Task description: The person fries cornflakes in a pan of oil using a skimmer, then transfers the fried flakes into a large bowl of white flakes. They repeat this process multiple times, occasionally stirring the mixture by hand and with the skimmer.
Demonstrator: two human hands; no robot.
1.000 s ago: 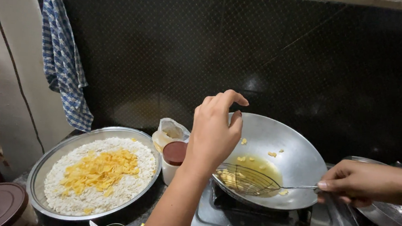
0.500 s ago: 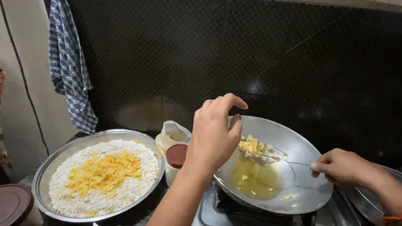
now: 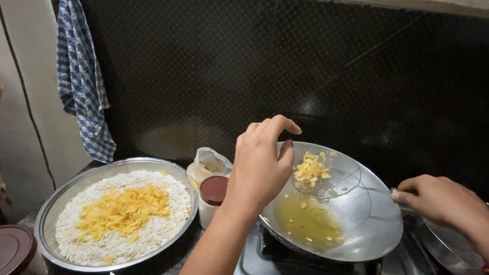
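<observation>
On the left, your big tray (image 3: pixel 52 212) is already holding white flakes with yellow chips (image 3: pixel 123 209) on top. Your left hand (image 3: pixel 259 168) is gripping the wok (image 3: pixel 366 225) rim. Your right hand (image 3: pixel 436 198) is pinching the strainer (image 3: pixel 327 174) handle, lifting more chips over the oil (image 3: pixel 308 220). A jar (image 3: pixel 213 196) is standing between.

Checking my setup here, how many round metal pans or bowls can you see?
3: the wide bowl of white and yellow flakes at left, the tilted wok on the stove, and a pan partly hidden at the right edge.
</observation>
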